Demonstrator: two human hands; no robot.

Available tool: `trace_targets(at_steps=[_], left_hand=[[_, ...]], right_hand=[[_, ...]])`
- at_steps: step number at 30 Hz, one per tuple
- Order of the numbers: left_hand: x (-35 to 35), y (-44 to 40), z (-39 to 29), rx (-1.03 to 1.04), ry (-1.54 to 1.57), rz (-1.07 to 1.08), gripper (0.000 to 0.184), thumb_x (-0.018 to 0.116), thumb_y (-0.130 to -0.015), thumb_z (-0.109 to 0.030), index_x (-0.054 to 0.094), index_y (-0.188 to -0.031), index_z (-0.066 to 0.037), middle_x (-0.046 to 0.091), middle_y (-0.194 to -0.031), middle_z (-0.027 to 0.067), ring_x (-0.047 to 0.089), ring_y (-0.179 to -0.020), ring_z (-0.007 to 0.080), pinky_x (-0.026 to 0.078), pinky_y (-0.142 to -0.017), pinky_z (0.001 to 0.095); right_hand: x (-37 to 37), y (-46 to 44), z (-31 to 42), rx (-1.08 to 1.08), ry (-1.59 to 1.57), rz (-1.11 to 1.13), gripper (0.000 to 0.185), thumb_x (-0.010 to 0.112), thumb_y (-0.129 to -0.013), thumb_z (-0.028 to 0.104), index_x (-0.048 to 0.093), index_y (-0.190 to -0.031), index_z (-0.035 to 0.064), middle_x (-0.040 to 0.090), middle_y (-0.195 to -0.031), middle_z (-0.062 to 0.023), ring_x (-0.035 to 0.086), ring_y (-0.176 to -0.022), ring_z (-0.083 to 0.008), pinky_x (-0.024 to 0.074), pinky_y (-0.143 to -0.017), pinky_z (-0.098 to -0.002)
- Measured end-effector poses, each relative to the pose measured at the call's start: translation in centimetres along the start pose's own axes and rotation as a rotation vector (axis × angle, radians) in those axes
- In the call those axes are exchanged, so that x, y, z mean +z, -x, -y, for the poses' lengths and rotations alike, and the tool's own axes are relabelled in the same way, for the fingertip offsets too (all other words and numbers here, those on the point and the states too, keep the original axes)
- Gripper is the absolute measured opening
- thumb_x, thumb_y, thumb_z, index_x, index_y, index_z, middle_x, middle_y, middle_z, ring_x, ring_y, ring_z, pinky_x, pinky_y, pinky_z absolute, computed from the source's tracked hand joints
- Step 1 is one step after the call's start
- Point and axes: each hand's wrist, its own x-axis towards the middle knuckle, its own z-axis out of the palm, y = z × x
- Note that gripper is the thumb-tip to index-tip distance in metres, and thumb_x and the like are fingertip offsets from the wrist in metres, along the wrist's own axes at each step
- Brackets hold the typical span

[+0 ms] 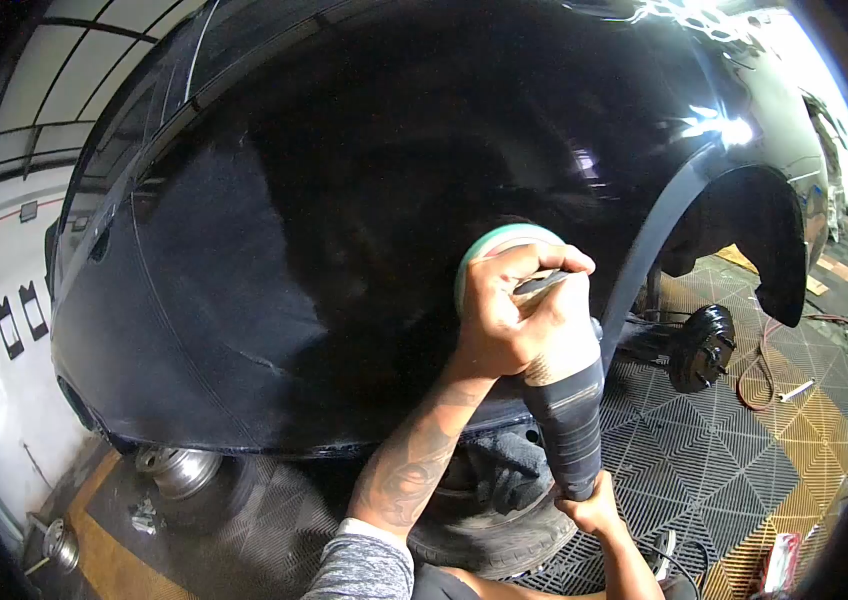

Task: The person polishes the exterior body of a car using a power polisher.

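A car polisher (pixel 566 425) with a dark, banded body is held in both hands, its green-edged round pad (pixel 504 236) against the black car panel (pixel 384 200). My left hand (pixel 519 315) is closed over the polisher's head, just behind the pad. Lower down, my right hand (pixel 592 508) grips the rear end of the body, its fingers partly hidden. Glossy black paint surrounds the pad, with a duller hazy patch (pixel 214 260) to its left. The wheel arch (pixel 659 225) curves just right of the polisher.
A bare wheel hub (pixel 709 350) sticks out under the arch. A tyre (pixel 494 530) lies below the car's sill. A metal rim (pixel 179 470) sits at the lower left. On the tiled floor (pixel 704 450) are a red hose (pixel 759 385) and a cable (pixel 689 560).
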Motion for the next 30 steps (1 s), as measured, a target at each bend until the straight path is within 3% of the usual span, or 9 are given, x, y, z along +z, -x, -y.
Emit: trace_targets(at_steps=[3,4,5,9,13,15,19,25,30], left_hand=[[-3.2,1.6,-1.2,0.008,-0.042,-0.065,0.020,0.067,-0.083,-0.008,0.074,-0.096,0.005,0.075,-0.094,0.0150,0.072,-0.091,0.0201,0.057,-0.085,0.0340],[-4.4,1.9,-1.4,0.033,-0.066,-0.060,0.020,0.067,-0.083,-0.008,0.074,-0.096,0.005,0.076,-0.096,0.0158,0.072,-0.092,0.0211,0.057,-0.086,0.0346],[-5.3,2.2,-1.8,0.021,-0.091,-0.101,0.021,0.068,-0.083,-0.013,0.074,-0.095,0.003,0.076,-0.093,0.0146,0.074,-0.090,0.0223,0.057,-0.086,0.0353],[-10.1,4.6,-2.5,-0.026,-0.104,-0.214,0.024,0.063,-0.083,-0.012,0.074,-0.097,0.005,0.076,-0.096,0.0154,0.074,-0.090,0.0234,0.057,-0.087,0.0360],[-14.8,6.9,-4.6,-0.020,-0.090,-0.256,0.029,0.059,-0.084,-0.010,0.067,-0.104,0.010,0.072,-0.103,0.0273,0.074,-0.087,0.0323,0.059,-0.085,0.0440],[-17.0,8.0,-5.6,-0.014,-0.123,-0.281,0.030,0.056,-0.085,-0.009,0.067,-0.105,0.010,0.072,-0.102,0.0270,0.073,-0.086,0.0323,0.058,-0.086,0.0442],[-19.6,9.8,-6.1,0.011,-0.103,-0.247,0.030,0.055,-0.086,-0.008,0.067,-0.109,0.008,0.070,-0.105,0.0271,0.070,-0.090,0.0326,0.056,-0.089,0.0447],[-15.7,9.9,-4.9,-0.003,-0.111,-0.189,0.028,0.056,-0.086,-0.006,0.067,-0.108,0.007,0.070,-0.102,0.0256,0.070,-0.089,0.0320,0.056,-0.088,0.0439],[-9.1,8.7,-2.2,-0.049,-0.088,-0.175,0.027,0.059,-0.086,-0.010,0.066,-0.104,0.009,0.070,-0.101,0.0270,0.071,-0.087,0.0320,0.059,-0.085,0.0447]], right_hand=[[2.2,-0.7,0.0,0.013,0.075,0.029,0.033,0.080,-0.065,0.016,0.069,-0.090,-0.0035,0.073,-0.084,-0.0070,0.066,-0.076,-0.0145,0.0543,-0.073,-0.0331],[3.1,-0.2,3.1,0.048,0.120,-0.008,0.036,0.080,-0.064,0.017,0.070,-0.092,-0.0042,0.074,-0.084,-0.0116,0.068,-0.077,-0.0156,0.0552,-0.075,-0.0342],[3.8,-0.5,2.6,0.049,0.122,-0.011,0.036,0.080,-0.064,0.017,0.070,-0.092,-0.0042,0.074,-0.084,-0.0116,0.068,-0.077,-0.0156,0.0552,-0.075,-0.0342],[7.3,-1.7,2.8,-0.073,0.169,0.089,0.042,0.078,-0.066,0.020,0.071,-0.100,-0.0036,0.075,-0.085,-0.0202,0.074,-0.080,-0.0242,0.0570,-0.078,-0.0376],[10.7,-2.1,5.4,-0.157,0.173,0.185,0.047,0.077,-0.067,0.022,0.071,-0.107,-0.0014,0.074,-0.089,-0.0233,0.075,-0.087,-0.0308,0.0568,-0.082,-0.0401],[12.9,-2.5,4.9,-0.234,0.160,0.189,0.043,0.077,-0.067,0.022,0.071,-0.103,0.0000,0.073,-0.089,-0.0254,0.074,-0.088,-0.0378,0.0566,-0.081,-0.0429],[15.5,-2.3,4.0,-0.227,0.120,0.251,0.036,0.078,-0.068,0.028,0.069,-0.091,0.0016,0.071,-0.084,-0.0254,0.071,-0.084,-0.0427,0.0560,-0.076,-0.0448],[12.9,-0.9,2.2,-0.170,0.119,0.206,0.039,0.081,-0.067,0.030,0.068,-0.091,0.0020,0.071,-0.082,-0.0243,0.072,-0.082,-0.0394,0.0558,-0.075,-0.0444],[7.1,0.4,0.3,-0.099,0.146,0.190,0.043,0.079,-0.066,0.025,0.071,-0.102,0.0031,0.073,-0.086,-0.0201,0.074,-0.083,-0.0323,0.0562,-0.079,-0.0410]])
